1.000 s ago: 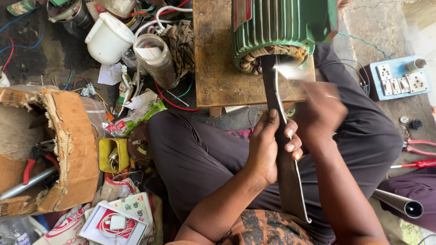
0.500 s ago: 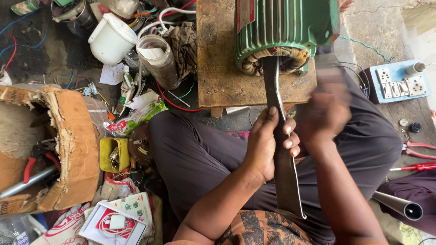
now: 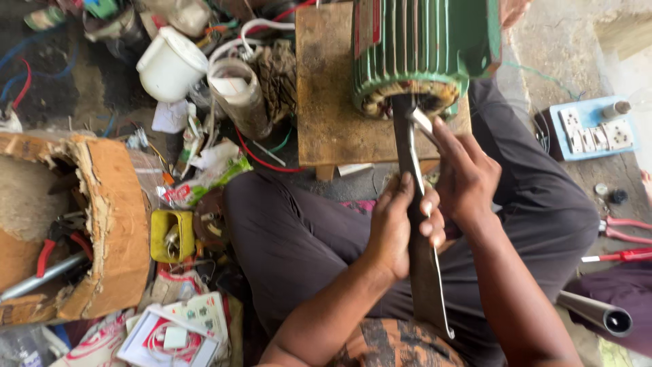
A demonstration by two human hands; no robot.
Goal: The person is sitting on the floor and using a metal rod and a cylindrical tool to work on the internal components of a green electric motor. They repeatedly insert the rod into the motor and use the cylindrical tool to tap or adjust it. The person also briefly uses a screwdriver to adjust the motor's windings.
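A green ribbed electric motor [image 3: 424,51] lies on a small wooden stool [image 3: 326,102] in front of my crossed legs. Copper windings show in its open near end. A long dark flat metal bar [image 3: 415,231] runs from that opening back toward my lap. My left hand [image 3: 397,228] grips the bar at its middle. My right hand [image 3: 465,173] is closed on a thin silvery metal strip [image 3: 424,129] near the motor's mouth; the strip lies along the bar and ends in a small hook near my lap.
A white plastic bucket [image 3: 170,64] and a grimy jar [image 3: 238,95] stand left of the stool among wires. A torn cardboard box [image 3: 102,224] holds tools at left. A blue socket board [image 3: 598,129], red-handled pliers [image 3: 628,228] and a metal pipe [image 3: 598,309] lie at right.
My right hand has come back down beside the bar and now holds the thin strip near the motor's opening. The left hand keeps its grip on the bar.
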